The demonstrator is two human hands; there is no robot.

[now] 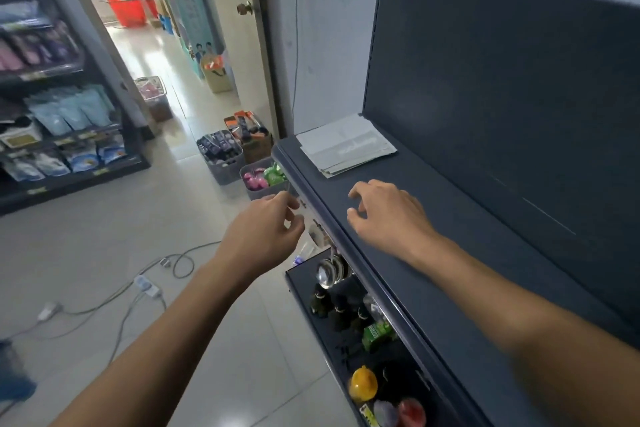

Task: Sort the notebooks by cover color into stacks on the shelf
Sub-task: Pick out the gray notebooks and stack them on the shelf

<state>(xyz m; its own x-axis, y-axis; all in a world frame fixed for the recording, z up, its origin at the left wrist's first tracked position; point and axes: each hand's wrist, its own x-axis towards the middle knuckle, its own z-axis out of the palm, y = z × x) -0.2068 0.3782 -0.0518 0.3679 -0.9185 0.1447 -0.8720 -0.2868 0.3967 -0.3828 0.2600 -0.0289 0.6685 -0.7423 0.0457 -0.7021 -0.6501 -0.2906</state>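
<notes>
A stack of white-covered notebooks (346,145) lies at the far left end of the dark grey top shelf (467,270), against its back panel. My right hand (388,215) hovers over the shelf just in front of the stack, fingers spread, holding nothing. Off the shelf's front edge, over the floor, my left hand (266,229) hangs with its fingers loosely curled and empty. No notebooks of another color are visible.
Below the top shelf a lower shelf (349,350) holds bottles, a green carton and a yellow item. Baskets of goods (225,156) stand on the floor by the shelf's end. Cables and a power strip (147,286) lie on the tiles. Another stocked rack (59,135) stands left.
</notes>
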